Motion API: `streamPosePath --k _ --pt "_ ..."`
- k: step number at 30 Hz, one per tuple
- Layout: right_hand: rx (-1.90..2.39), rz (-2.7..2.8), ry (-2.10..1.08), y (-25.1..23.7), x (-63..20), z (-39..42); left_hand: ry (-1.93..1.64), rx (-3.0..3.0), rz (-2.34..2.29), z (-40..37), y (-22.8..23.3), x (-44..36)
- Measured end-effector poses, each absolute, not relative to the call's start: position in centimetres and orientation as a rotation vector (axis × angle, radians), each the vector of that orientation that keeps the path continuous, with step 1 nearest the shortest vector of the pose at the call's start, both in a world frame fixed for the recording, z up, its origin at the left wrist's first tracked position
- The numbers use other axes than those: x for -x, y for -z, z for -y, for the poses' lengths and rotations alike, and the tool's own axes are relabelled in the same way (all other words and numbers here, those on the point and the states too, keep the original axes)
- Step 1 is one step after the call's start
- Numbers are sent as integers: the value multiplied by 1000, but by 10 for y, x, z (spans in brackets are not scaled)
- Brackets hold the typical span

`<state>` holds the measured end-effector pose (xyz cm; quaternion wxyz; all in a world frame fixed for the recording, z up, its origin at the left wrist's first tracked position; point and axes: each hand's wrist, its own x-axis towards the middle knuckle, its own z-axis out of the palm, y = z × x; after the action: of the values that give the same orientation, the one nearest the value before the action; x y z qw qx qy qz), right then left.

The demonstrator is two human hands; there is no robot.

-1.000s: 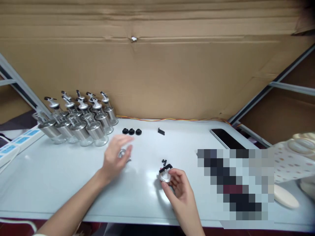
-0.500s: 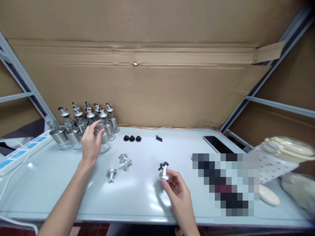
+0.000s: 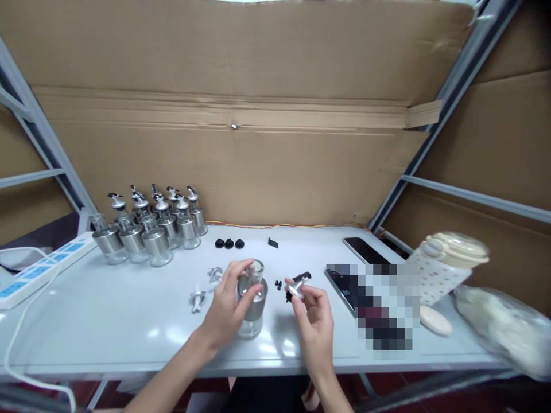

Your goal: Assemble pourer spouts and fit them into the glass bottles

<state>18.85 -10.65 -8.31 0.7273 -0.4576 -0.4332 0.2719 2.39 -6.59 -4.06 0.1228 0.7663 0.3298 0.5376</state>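
From the head view, a clear glass bottle with a brushed steel band [image 3: 252,301] stands upright near the front edge of the white counter [image 3: 107,321], about midway along it. The left hand [image 3: 228,301] curls around its left side, fingers wrapped at the neck. Just right of it, apart from the bottle, the right hand [image 3: 312,312] pinches a silver pourer cap with a black lever [image 3: 297,285] between its fingertips. Two loose silver pourer caps [image 3: 206,287] lie left of the bottle; a cluster of finished bottles [image 3: 150,226] stands at the back-left corner.
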Motion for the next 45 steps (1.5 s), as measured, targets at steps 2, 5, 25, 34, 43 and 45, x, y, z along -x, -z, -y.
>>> streamPosePath --k 2,5,25,34,43,45 --pt "916 1012 -563 66 -186 106 -1586 -2175 -933 66 51 -27" --pt "783 1178 -498 37 -183 101 -1573 -2087 -877 65 58 -30" --pt "638 1588 -267 22 -155 70 -1667 -1905 -726 59 72 -43" --pt "673 1473 -184 30 -152 72 -1760 -2140 -616 57 74 -43" --pt "713 1380 -135 30 -150 73 -1794 -2210 -622 55 82 -44" --pt "710 1396 -151 30 -151 73 -1791 -2213 -631 55 82 -44"
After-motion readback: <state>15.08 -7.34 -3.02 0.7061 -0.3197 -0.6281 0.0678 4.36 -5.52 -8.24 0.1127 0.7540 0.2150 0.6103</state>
